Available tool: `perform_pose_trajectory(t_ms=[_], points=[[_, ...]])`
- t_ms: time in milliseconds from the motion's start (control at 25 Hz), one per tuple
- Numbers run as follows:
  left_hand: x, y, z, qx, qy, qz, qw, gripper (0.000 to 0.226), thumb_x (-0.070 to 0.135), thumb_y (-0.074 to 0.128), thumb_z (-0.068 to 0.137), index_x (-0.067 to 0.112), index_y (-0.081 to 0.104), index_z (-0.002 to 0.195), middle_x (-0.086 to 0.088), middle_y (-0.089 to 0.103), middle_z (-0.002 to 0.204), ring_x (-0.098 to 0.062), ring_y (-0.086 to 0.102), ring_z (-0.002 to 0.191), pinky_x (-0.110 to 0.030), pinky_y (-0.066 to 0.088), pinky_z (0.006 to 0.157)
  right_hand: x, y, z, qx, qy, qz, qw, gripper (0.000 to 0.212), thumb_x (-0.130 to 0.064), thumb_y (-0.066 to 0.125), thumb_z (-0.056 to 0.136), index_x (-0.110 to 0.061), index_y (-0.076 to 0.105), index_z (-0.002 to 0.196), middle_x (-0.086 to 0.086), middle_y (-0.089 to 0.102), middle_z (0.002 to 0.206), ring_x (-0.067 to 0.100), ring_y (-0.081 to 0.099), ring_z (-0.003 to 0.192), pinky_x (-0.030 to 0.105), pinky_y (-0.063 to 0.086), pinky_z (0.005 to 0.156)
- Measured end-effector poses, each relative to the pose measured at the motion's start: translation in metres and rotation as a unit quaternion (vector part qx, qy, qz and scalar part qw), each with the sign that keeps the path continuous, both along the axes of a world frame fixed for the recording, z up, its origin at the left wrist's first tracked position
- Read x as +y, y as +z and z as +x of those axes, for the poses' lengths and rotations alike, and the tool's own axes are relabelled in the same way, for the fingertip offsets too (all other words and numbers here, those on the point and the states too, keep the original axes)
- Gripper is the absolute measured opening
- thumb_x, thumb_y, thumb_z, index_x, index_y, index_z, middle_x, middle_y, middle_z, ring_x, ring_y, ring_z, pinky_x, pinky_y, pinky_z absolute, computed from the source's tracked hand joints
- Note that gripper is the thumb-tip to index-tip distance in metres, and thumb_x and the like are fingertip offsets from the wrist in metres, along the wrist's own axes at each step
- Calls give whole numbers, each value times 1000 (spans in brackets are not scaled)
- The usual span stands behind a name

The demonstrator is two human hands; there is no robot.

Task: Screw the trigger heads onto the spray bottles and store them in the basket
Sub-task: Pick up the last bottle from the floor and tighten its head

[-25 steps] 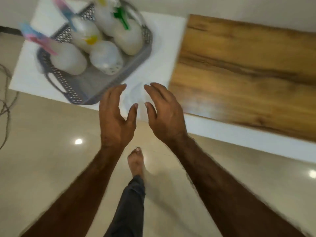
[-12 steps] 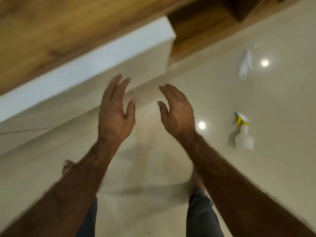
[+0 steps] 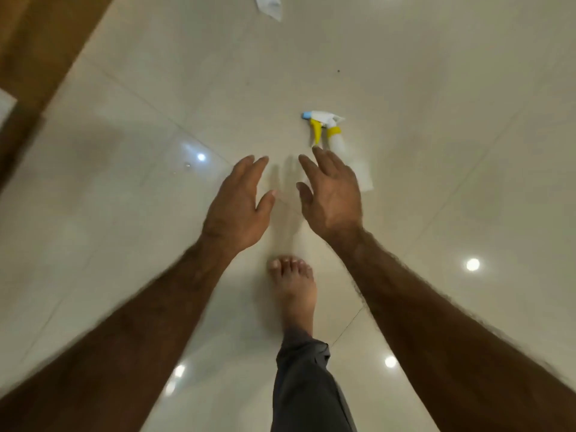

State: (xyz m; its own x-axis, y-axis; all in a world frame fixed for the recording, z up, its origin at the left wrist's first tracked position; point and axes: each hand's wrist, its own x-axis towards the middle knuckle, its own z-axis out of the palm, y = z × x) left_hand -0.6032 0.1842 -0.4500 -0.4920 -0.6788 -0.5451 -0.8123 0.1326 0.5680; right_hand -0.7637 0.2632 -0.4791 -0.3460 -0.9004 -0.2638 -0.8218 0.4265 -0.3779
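Both forearms bare, no sleeves, no watch, no rings. Left hand & right hand: dark hair along forearms up to wrists, short nails. Bare foot below the hands, no shoe; dark grey trouser leg w/ creased hem at ankle.

Beneath you: glossy beige tiled floor with bright round light reflections; brown wooden panel at upper left; crumpled white scrap at top edge; your bare foot and dark grey trouser leg.
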Motion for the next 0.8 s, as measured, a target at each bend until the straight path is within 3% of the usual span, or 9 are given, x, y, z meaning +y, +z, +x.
perform_pose_trajectory(t_ms=[200, 360, 480, 560, 640, 800], points=[[18, -50, -86, -3, -18, 71, 997, 68, 34, 56, 111, 15, 28, 170, -7, 32, 175, -23, 37, 160, -35, 33, 126, 35, -43, -66, 34, -38, 55, 997, 49, -25, 61, 95, -12, 60, 142, 21, 55, 154, 44, 49, 144, 60, 43, 112], [24, -67, -127, 0, 97, 164, 982, 71, 41, 55, 111, 15, 25, 170, -11, 40, 171, -28, 47, 154, -38, 41, 123, 41, -55, -86, -13, -95, 22, 995, 52, -34, 45, 106, -10, 52, 151, 22, 51, 156, 43, 50, 142, 53, 47, 110], [28, -70, -146, 21, 236, 296, 925, 71, 44, 57, 110, 18, 27, 169, -9, 52, 162, -32, 59, 142, -44, 55, 110, 42, -61, -94, -104, -209, 50, 971, 57, -42, 38, 109, -8, 43, 156, 16, 53, 154, 35, 53, 138, 45, 47, 109], [29, -68, -149, 41, 289, 358, 887, 61, 41, 58, 110, 18, 39, 163, -7, 58, 151, -33, 63, 134, -46, 60, 94, 43, -63, -90, -153, -237, 82, 956, 64, -51, 38, 107, -8, 44, 154, 15, 59, 150, 34, 56, 136, 46, 47, 111], [28, -65, -141, 50, 307, 362, 879, 54, 40, 60, 109, 18, 48, 157, -4, 62, 142, -30, 65, 126, -46, 61, 95, 40, -58, -79, -173, -229, 78, 955, 66, -56, 41, 104, -11, 48, 151, 12, 63, 145, 33, 60, 131, 48, 51, 108], [7, -35, -90, 70, 349, 328, 875, 55, 43, 65, 106, 20, 49, 153, -4, 64, 143, -27, 68, 124, -52, 62, 103, 14, -21, -32, -203, -231, 27, 951, 66, -62, 49, 98, -18, 51, 148, 4, 65, 142, 28, 63, 126, 52, 54, 104]])
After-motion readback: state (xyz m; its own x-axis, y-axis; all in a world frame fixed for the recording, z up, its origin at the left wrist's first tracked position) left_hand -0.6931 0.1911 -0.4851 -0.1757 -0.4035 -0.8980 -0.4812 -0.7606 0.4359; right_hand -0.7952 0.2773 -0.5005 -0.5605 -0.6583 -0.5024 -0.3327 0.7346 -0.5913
